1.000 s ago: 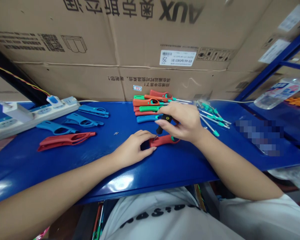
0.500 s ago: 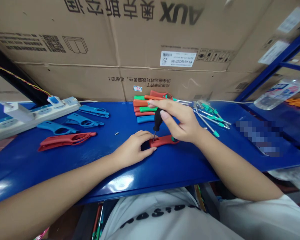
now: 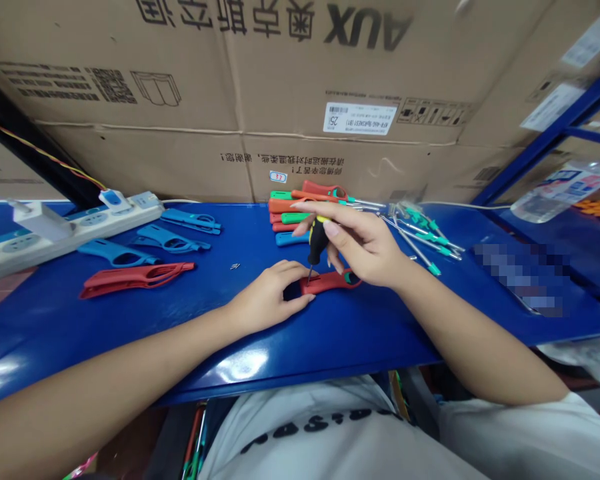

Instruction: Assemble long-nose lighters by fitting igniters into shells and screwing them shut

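Observation:
My right hand (image 3: pixel 363 243) is closed around the black handle of a screwdriver (image 3: pixel 318 241), held nearly upright. Its tip meets the left end of a red lighter body (image 3: pixel 325 283) lying on the blue table. Thumb and fingers of my left hand (image 3: pixel 267 297) grip that same end of the red lighter from both sides. A few tiny screws (image 3: pixel 235 267) lie left of my left hand. Beyond my right hand rests a stack of lighters in red, green, orange and blue (image 3: pixel 285 205), some with metal rods.
Blue handle shells (image 3: pixel 170 239) and a red shell (image 3: pixel 137 279) lie at left, beside a white power strip (image 3: pixel 95 217). Metal rods with green ends (image 3: pixel 425 233) are at right, near a clear plastic bottle (image 3: pixel 555 190). A cardboard box (image 3: pixel 190 147) stands behind the table.
The fingers of my right hand have shifted around the screwdriver handle, showing more of its top. The tip stays at the red lighter, and my left hand keeps its hold.

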Action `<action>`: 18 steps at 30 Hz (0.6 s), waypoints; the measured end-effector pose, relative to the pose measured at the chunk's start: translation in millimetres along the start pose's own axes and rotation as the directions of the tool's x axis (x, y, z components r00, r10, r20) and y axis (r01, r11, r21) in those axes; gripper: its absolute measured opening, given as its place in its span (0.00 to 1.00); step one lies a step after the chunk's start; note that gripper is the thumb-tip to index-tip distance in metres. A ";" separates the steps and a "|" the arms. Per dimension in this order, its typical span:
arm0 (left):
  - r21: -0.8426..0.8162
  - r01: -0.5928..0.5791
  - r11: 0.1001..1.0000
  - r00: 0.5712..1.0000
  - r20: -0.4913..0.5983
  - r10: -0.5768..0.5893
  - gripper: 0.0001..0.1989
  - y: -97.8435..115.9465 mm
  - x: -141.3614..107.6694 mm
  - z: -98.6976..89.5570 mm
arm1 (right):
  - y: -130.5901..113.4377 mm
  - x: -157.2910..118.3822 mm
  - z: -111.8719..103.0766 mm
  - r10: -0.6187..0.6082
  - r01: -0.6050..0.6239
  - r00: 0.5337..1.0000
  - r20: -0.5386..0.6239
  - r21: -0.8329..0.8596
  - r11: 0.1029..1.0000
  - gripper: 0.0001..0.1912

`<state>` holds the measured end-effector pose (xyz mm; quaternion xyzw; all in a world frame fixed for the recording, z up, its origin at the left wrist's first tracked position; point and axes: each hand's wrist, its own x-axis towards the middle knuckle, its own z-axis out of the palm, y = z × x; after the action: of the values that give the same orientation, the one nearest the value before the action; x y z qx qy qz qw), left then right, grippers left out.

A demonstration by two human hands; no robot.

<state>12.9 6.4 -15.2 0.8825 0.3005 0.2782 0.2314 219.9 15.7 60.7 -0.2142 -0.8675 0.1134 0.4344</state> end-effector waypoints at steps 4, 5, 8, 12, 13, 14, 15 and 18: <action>0.000 -0.007 1.000 1.000 -0.013 0.007 0.15 -1.4 -0.6 0.9 | 3.4 -0.3 0.2 -0.088 0.067 0.991 -0.102 -0.197 0.978 0.11; -0.005 -0.007 1.000 1.000 -0.014 0.007 0.15 -1.7 -0.6 1.1 | 4.7 -0.9 -0.2 -0.127 0.092 0.985 -0.116 -0.270 0.959 0.11; -0.018 0.000 1.000 1.000 -0.004 0.000 0.15 -1.6 -0.3 0.8 | 5.6 -1.3 0.6 -0.091 0.070 0.993 -0.072 -0.250 0.966 0.15; -0.023 -0.003 1.000 1.000 0.015 0.004 0.15 -0.4 -0.2 -0.2 | 3.7 -0.3 4.4 0.084 -0.084 0.995 0.047 0.013 0.996 0.20; -0.022 -0.004 1.000 1.000 0.014 0.005 0.15 -0.4 -0.5 -0.1 | 4.0 -0.6 4.6 0.078 -0.078 0.996 0.032 0.004 0.997 0.19; -0.021 -0.006 1.000 1.000 0.010 0.006 0.15 -0.5 -0.9 0.1 | 4.8 -1.1 4.4 0.051 -0.051 0.999 -0.005 -0.046 0.998 0.17; -0.019 -0.007 1.000 1.000 0.002 0.007 0.14 -0.7 -1.2 0.4 | 5.6 -1.7 3.6 0.006 -0.012 0.999 -0.048 -0.125 0.992 0.15; -0.008 -0.006 1.000 1.000 -0.021 0.006 0.14 -1.1 -1.7 1.2 | 6.5 -2.8 0.2 -0.141 0.096 0.984 -0.110 -0.338 0.936 0.13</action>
<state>12.1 5.8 -17.4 0.8794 0.2993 0.2894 0.2308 223.0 20.1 56.1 -0.2385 -0.8548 -0.0748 0.4548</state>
